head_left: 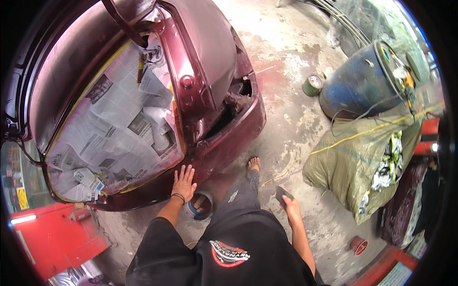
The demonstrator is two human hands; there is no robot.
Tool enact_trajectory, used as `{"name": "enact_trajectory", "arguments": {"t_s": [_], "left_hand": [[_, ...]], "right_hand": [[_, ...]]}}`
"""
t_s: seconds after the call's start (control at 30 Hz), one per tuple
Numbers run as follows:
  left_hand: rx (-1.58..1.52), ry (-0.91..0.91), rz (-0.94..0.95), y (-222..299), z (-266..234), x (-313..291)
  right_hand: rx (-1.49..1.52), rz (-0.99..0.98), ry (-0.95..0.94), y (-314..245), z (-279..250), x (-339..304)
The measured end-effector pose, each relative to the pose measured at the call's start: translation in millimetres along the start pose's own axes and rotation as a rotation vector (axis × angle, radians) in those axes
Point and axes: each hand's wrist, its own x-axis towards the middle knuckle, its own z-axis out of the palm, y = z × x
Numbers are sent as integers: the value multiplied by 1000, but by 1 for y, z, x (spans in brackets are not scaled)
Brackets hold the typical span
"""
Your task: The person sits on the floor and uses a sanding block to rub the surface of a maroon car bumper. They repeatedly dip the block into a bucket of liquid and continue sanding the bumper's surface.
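Observation:
My left hand [183, 183] lies flat with its fingers spread on the maroon car body [205, 164], at the lower rim of the rear opening. Masking newspaper [107, 138], taped along its edges with yellow tape, covers that opening. Down at my right side, my right hand [292, 209] grips a dark, flat sanding block [282, 194], held away from the car. Just below my left hand, a bucket [199, 215] stands on the floor with water and a light brown piece in it.
A blue drum [358, 78] stands at the far right, with a small green can [313, 85] beside it. Nearer lies a full tan sack [346, 157], crossed by a yellow cord [353, 137]. A red cup [359, 245] is at lower right; a red panel [62, 243] is at lower left.

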Motion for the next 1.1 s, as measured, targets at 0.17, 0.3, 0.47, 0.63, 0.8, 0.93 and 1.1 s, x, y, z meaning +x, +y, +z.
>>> {"name": "enact_trajectory", "arguments": {"t_s": [0.17,0.3,0.47,0.63,0.8,0.93,1.1], "left_hand": [[-423,-69,-291,57,-40,3],[-1161,-8,-191,120,-97,18],[-2123,154,136,208,-170,35],[-2659,495,-53,266,-196,61],[-2958,1414,-311,372,-194,94],[-3086,1704,-465,430,-220,119],[-3290,1882,115,443,-254,145]], "right_hand": [[-632,-334,-439,-148,61,48],[-713,-319,-727,-239,105,51],[-453,12,-1080,-283,154,59],[-986,-341,-1356,-312,182,79],[-1195,-1215,-1645,-374,190,71],[-1176,-921,-1796,-377,218,44],[-735,-187,-2001,-297,220,33]]}}
